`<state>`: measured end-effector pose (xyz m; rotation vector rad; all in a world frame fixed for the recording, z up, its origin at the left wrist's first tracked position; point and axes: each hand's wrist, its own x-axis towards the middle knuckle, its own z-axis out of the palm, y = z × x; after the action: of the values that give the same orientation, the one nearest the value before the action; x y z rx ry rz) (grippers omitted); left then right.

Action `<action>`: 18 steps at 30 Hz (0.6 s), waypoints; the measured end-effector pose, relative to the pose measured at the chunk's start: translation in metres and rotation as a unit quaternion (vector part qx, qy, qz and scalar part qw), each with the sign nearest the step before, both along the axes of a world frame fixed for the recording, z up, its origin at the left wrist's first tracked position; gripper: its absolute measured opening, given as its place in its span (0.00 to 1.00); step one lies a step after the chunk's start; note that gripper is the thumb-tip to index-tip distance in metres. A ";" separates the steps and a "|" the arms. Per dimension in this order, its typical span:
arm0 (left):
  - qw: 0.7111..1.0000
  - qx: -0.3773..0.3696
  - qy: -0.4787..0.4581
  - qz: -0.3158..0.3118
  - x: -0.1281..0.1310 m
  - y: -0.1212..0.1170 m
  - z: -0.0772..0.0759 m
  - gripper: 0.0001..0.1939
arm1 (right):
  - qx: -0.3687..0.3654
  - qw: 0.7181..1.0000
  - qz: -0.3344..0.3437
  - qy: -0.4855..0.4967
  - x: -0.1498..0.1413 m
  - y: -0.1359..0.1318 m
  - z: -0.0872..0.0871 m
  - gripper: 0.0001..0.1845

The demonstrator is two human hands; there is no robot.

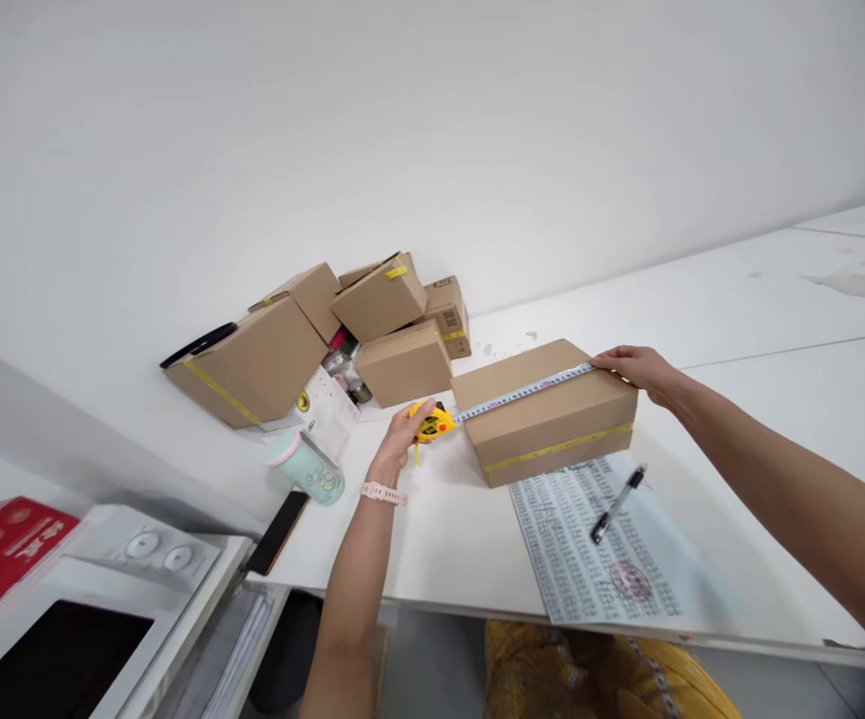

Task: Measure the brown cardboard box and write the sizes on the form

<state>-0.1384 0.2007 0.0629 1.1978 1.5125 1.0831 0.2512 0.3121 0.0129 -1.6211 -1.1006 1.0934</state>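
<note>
My left hand (401, 436) grips the yellow case of a tape measure (434, 423), just left of a cardboard box (544, 429). The tape blade (514, 394) is pulled out and runs lengthwise across the top of this box. At the box's far right corner, my right hand (638, 369) pinches the end of the blade against the edge. Yellow tape crosses the box's front side. Partly under the box lies a printed sheet (589, 549) with a red round stamp, and a black pen (618, 504) rests on it.
Several cardboard boxes (380, 300) are piled against the wall at the back left. A mint tumbler (305, 467) and a dark flat phone-like object (281, 532) stand near the table's left edge. Lower left is a white microwave (80, 619) with a red box (5, 554) on it.
</note>
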 end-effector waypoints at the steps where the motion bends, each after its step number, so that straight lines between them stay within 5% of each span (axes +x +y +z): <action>1: 1.000 0.001 -0.001 0.000 -0.001 0.001 0.000 0.36 | -0.001 1.000 -0.001 -0.002 0.000 0.000 0.000 0.14; 18: 1.000 0.015 -0.014 -0.020 -0.002 0.017 -0.006 0.30 | 0.005 1.000 -0.004 -0.013 0.001 -0.001 -0.002 0.16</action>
<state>-0.1408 0.2178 0.0566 1.2240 1.4503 1.0934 0.2518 0.3111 0.0108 -1.6340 -1.1142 1.0625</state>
